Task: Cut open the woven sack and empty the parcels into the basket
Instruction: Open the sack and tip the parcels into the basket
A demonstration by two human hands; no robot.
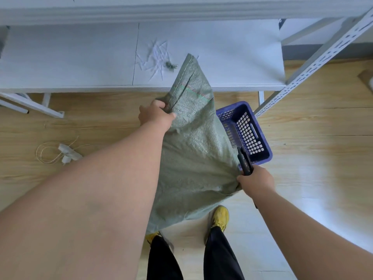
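A green woven sack [193, 150] hangs in front of me, held up off the floor. My left hand [155, 116] grips its stitched upper edge. My right hand [256, 180] pinches the sack's lower right corner and also holds a black cutter [245, 160] that points up and away. Behind the sack stands a blue plastic basket [250, 130] on the floor, its left part covered by the sack. What I see of the basket's inside shows no parcels.
A white shelf board [80, 57] with loose white cable ties [155, 57] and a green thread scrap runs behind. A slotted metal upright [314, 63] slants at right. String and white scraps [60, 152] lie on the wooden floor at left. My yellow shoes [220, 217] are below.
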